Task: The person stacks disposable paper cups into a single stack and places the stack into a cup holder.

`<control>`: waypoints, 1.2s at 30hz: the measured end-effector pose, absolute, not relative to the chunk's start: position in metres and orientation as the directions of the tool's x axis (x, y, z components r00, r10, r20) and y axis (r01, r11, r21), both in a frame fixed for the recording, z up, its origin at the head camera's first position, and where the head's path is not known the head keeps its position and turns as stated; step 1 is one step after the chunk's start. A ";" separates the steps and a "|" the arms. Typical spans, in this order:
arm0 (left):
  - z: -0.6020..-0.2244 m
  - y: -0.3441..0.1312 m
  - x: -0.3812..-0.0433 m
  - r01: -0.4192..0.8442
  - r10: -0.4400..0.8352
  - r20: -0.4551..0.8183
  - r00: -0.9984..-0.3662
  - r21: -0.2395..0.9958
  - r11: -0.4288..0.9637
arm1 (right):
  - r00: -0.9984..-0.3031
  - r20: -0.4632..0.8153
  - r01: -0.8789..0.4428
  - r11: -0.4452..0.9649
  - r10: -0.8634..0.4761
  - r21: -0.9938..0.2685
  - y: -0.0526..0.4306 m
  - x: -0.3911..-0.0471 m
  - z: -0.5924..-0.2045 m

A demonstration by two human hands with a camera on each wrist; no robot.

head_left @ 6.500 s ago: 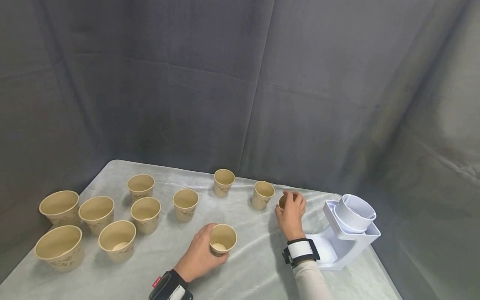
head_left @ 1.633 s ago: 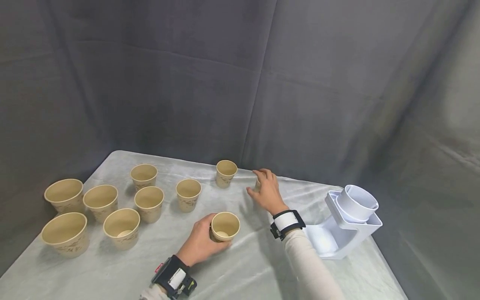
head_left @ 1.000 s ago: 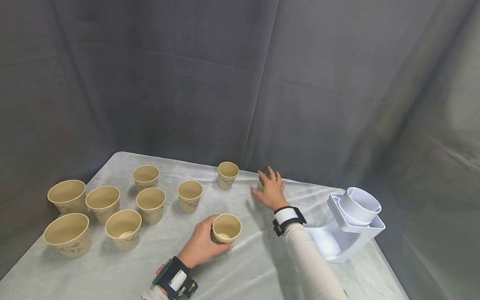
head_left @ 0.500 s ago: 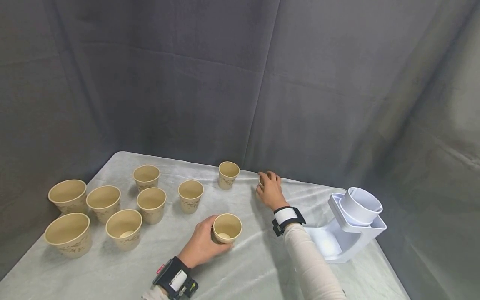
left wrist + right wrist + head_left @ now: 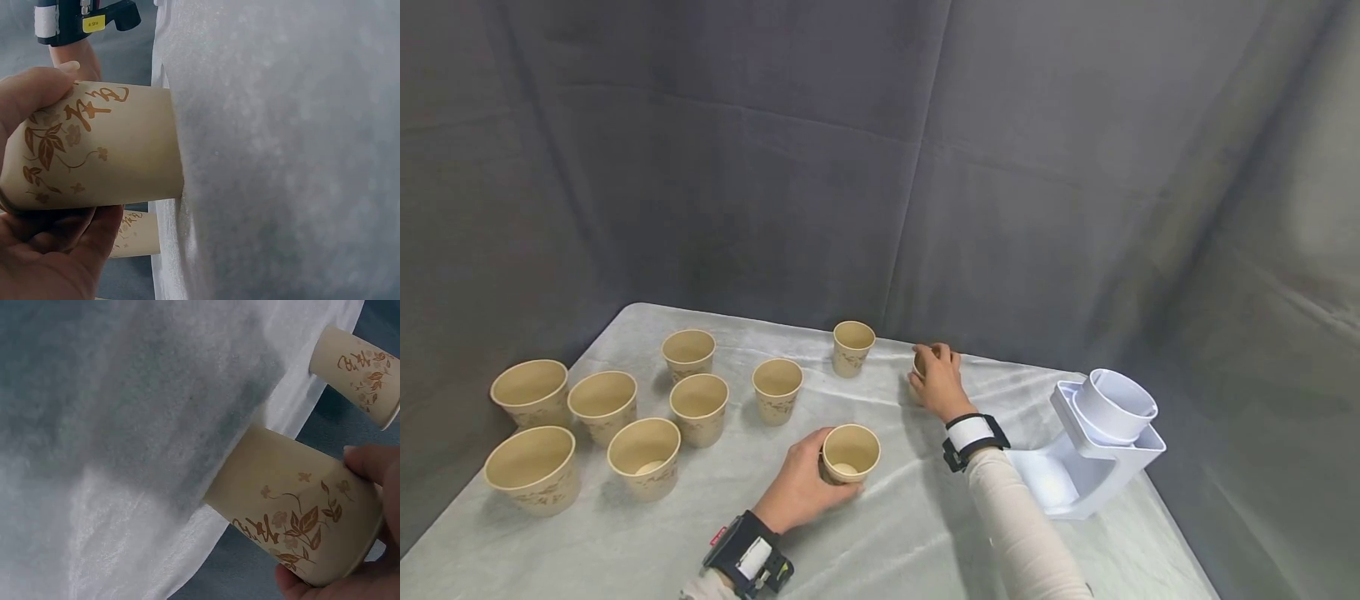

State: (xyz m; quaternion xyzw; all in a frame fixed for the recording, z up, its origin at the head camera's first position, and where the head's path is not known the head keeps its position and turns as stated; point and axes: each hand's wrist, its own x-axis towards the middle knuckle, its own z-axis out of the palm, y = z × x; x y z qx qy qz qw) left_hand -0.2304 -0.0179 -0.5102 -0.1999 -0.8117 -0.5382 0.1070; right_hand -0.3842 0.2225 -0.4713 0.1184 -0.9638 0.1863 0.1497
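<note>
My left hand (image 5: 805, 487) grips a beige paper cup (image 5: 852, 451) near the table's front middle. Its open mouth faces up, and in the left wrist view the cup's (image 5: 131, 147) brown leaf print shows, with the thumb on one side and fingers on the other. Farther back, my right hand (image 5: 943, 385) holds another paper cup (image 5: 294, 506) around its rim end, thumb and fingers on opposite sides. In the head view that hand hides most of this cup. A similar cup (image 5: 853, 350) stands upright to its left, at the back edge.
Several paper cups of differing sizes stand upright on the left, among them a large cup (image 5: 533, 471) and a smaller cup (image 5: 777, 390). A white plastic stand (image 5: 1097, 458) with a white ring (image 5: 1116, 406) on top is at the right. Grey curtains (image 5: 775, 167) surround the cloth-covered table (image 5: 895, 542).
Since the oldest frame my right hand has moved left from one cup to another; the first no longer shows separately. Lately its spread fingers have closed around the cup. The left hand stays put.
</note>
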 end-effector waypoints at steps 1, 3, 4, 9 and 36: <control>-0.510 -0.018 -0.231 0.437 0.212 0.385 -0.898 0.833 0.341 | -0.925 0.339 -0.287 0.902 -0.173 -0.324 0.222 -0.383 -0.471; -0.510 -0.018 -0.231 0.436 0.216 0.382 -0.898 0.834 0.338 | -0.918 0.357 -0.295 0.901 -0.174 -0.319 0.222 -0.381 -0.470; -0.510 -0.018 -0.231 0.432 0.215 0.378 -0.900 0.835 0.340 | -0.911 0.372 -0.303 0.899 -0.176 -0.315 0.222 -0.380 -0.469; -0.509 -0.017 -0.233 0.437 0.206 0.387 -0.899 0.831 0.345 | -0.869 0.456 -0.351 0.889 -0.192 -0.295 0.218 -0.373 -0.462; -0.506 -0.025 -0.238 0.423 0.199 0.375 -0.905 0.840 0.341 | -0.743 0.641 -0.466 0.837 -0.194 -0.287 0.184 -0.315 -0.422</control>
